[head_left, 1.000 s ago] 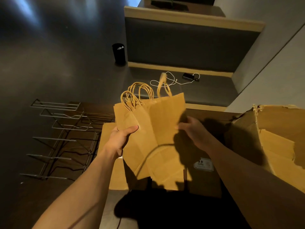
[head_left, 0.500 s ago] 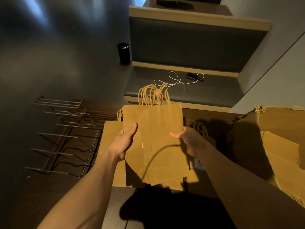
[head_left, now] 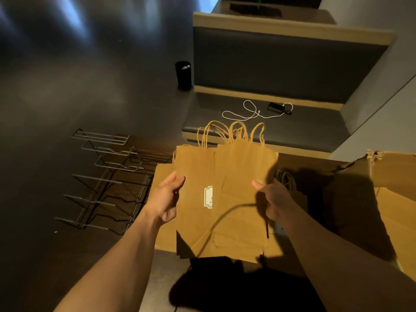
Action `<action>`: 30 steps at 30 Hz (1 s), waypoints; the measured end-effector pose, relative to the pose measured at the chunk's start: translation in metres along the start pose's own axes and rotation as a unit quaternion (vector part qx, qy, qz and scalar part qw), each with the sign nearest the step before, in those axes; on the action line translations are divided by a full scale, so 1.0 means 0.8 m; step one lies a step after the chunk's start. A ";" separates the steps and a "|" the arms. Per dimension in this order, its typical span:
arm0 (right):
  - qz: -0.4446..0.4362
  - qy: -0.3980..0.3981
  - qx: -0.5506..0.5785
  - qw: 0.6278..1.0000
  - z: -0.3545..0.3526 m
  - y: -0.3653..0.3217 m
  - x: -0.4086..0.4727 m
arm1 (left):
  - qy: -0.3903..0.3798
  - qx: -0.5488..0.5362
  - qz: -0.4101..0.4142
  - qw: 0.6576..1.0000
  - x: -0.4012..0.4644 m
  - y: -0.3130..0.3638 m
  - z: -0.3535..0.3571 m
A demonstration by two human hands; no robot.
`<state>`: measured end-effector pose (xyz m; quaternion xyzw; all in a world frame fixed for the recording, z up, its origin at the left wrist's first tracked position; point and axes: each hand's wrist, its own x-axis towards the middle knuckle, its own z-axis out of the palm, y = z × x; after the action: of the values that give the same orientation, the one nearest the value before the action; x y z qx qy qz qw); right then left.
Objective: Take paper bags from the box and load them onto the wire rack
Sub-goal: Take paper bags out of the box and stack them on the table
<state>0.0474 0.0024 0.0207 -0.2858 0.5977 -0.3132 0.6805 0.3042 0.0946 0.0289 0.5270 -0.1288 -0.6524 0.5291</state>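
I hold a stack of flat brown paper bags upright in front of me, their twisted handles at the top. My left hand grips the stack's left edge, thumb on the front. My right hand grips the right edge the same way. A white label shows between two overlapping bags. The open cardboard box stands at the right, with more bags visible inside behind my right hand. The wire rack lies at the left on the dark table, its slots bare.
Another flat brown sheet or bag lies on the table under the stack. Beyond the table is a grey bench with a white cable and a dark device. A black cylinder stands on the floor.
Both hands have squared the fanned bags into a tidier stack and shifted it slightly lower and toward the middle. The white label has come into view.
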 end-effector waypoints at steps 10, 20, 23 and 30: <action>0.012 0.008 0.018 1.000 0.034 0.005 0.007 | 0.042 0.016 0.060 0.997 -0.006 0.018 -0.021; 0.014 -0.008 0.007 1.000 0.032 -0.011 0.014 | 0.025 0.053 0.015 0.998 -0.004 0.029 -0.049; 0.015 0.008 0.028 0.999 0.037 -0.008 0.012 | -0.018 -0.015 -0.003 1.000 0.002 0.027 -0.046; 0.018 -0.013 -0.026 0.999 0.053 0.002 0.011 | 0.036 0.136 0.014 0.990 0.018 0.027 -0.035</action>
<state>0.0907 -0.0029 0.0192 -0.2968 0.6015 -0.2813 0.6862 0.3413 0.0849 0.0252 0.6158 -0.2044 -0.6019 0.4656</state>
